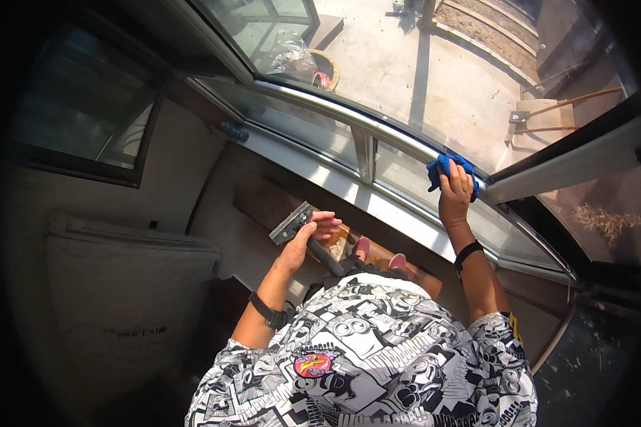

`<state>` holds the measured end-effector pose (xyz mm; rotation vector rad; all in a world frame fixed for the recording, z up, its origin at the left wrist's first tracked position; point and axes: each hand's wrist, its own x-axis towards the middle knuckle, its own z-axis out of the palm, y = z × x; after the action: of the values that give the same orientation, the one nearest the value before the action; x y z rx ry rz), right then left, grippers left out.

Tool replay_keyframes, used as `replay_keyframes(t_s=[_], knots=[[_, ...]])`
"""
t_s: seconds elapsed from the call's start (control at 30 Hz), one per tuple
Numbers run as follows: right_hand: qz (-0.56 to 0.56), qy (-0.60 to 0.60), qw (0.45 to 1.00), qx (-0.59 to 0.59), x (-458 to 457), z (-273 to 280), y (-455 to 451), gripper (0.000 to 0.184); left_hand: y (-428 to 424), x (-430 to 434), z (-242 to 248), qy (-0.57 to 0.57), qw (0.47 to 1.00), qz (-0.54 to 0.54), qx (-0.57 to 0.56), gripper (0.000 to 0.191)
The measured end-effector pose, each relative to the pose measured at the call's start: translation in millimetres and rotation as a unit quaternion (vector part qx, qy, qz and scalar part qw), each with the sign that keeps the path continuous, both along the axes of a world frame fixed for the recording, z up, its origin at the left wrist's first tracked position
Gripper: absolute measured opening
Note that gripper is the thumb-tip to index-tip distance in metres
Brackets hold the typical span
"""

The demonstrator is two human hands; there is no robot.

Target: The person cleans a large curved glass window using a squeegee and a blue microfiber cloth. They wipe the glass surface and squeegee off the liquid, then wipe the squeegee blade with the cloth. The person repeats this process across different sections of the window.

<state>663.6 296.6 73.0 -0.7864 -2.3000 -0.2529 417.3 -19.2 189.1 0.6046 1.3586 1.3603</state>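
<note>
A crumpled blue cloth [442, 169] is in my right hand [456, 195], pressed against the pale window frame rail [406, 141] below the large glass pane. My left hand [302, 240] is in front of my body and has its thumb over a scraper [292, 223] with a wide flat head and a dark handle. The handle points back towards my waist. The fingers of that hand stretch out beyond the tool, and how firmly they close on it cannot be told.
A white windowsill [320, 179] runs below the frame, with a bottle [234, 131] at its left end. My feet stand on a wooden bench [427, 280]. A covered mattress-like object [128, 288] is at the left. Outside the glass lies a bucket-like container [328, 64].
</note>
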Motion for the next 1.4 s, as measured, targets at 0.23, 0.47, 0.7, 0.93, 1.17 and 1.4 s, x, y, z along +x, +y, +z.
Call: replay_keyframes(t_s=[0.23,0.47,0.7,0.93,1.17,1.4], knots=[[0.235,-0.083,0.968,-0.025,-122.9,16.6,19.9,0.03,-54.6,14.8,2.8,0.035,0.993,0.108,-0.024,0.057],[0.321,0.264,0.49,-0.766,-180.6,84.5,-8.7,0.032,-47.2,18.4,11.9,0.052,0.993,0.105,0.001,0.054],[0.267,0.446,0.158,-0.84,-30.4,98.9,-56.7,0.051,35.6,22.1,16.7,0.05,0.996,-0.042,0.06,0.058],[0.201,0.649,0.144,-0.72,129.0,114.6,-114.3,0.076,144.9,86.2,34.9,0.104,0.934,-0.315,0.134,0.058],[-0.042,0.734,0.275,-0.62,222.8,135.5,-212.9,0.065,204.2,194.1,48.0,0.082,0.797,-0.564,0.2,0.055],[-0.083,0.831,0.308,-0.455,304.1,152.6,-243.9,0.042,246.0,276.9,59.9,0.114,0.705,-0.644,0.276,0.062]])
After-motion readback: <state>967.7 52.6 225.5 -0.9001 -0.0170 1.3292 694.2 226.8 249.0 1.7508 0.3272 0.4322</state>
